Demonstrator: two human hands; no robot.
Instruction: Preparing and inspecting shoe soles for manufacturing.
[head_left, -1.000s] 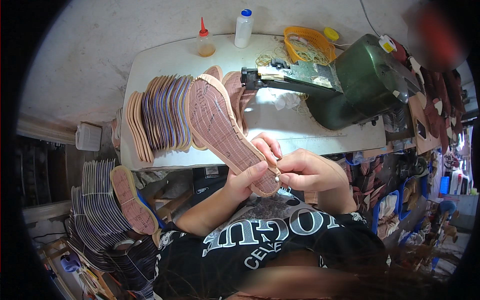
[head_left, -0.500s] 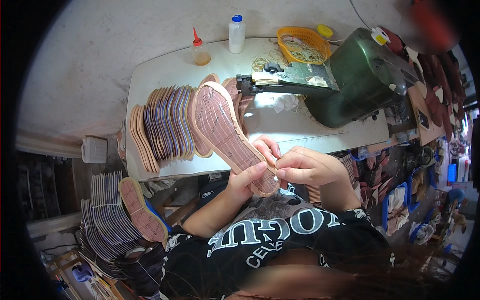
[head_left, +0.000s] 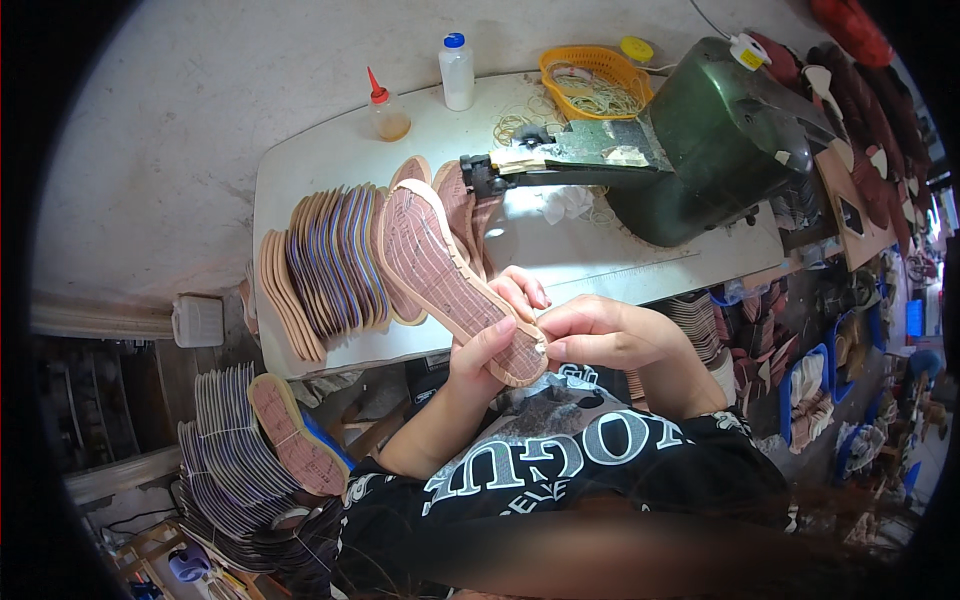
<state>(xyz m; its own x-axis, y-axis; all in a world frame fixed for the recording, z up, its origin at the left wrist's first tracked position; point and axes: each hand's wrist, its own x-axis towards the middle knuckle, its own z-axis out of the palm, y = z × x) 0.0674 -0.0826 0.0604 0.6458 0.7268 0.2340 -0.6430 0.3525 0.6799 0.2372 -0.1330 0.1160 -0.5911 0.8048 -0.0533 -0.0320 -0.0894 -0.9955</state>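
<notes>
My left hand [head_left: 484,350] is closed around the narrow heel half of a shoe insole [head_left: 425,245], thumb on its face and fingers beneath. The insole is brownish-red with fine pale lines and a tan rim. It slants over the table's front edge, its broad end up and to the left. At the rim of the heel my right hand [head_left: 612,338] has thumb and forefinger pinched together. A small white bit [head_left: 541,348] shows beside those fingertips; what exactly they grip is hidden.
A row of stacked insoles [head_left: 335,260] lies on the white table [head_left: 620,270]. Beyond stand a green sewing machine [head_left: 690,150], a red-tipped bottle [head_left: 391,118], a blue-capped bottle [head_left: 457,75] and a yellow basket [head_left: 556,92]. Tied insole bundles [head_left: 225,440] sit at lower left.
The hands and insole appear slightly further left, as does most of the table, so the view itself has shifted. My grip on the insole and the right-hand pinch remain.
</notes>
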